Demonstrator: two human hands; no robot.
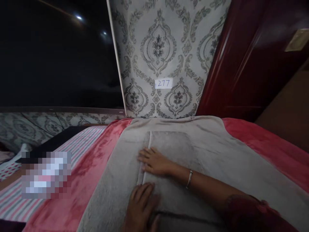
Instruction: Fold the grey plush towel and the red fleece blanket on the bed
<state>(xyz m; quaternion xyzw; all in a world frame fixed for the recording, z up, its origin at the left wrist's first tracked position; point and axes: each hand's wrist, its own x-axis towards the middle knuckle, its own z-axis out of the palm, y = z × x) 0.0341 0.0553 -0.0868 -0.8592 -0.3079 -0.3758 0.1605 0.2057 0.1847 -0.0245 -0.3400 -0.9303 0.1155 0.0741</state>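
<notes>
From the head camera, a grey towel (212, 151) lies spread over a red blanket (94, 167) on a bed. In the middle of the towel sits a folded section, a darker grey rectangle (173, 145) with a pale hemmed edge (147, 154) running down its left side.

The right hand (154, 162) reaches in from the lower right and lies flat on that folded section, palm down, fingers stretched out and pointing left so that the fingertips touch the pale edge. It grips nothing; it presses on the cloth. A thin metal bangle (189, 179) circles its wrist, and a dark red sleeve (251, 214) covers the arm near the lower right corner.

The left hand (141, 206) comes up from the bottom edge, just below the right hand. It too is flat and open, fingers spread on the towel, their tips at the lower end of the pale edge. The two hands are near each other but not touching.

To the left of the blanket a striped sheet (79, 141) shows. Behind the bed stands a wall with grey damask wallpaper (166, 42) bearing a small white label (163, 83) that reads 277, a dark screen (55, 54) to its left and a dark red door (248, 58) to its right.
</notes>
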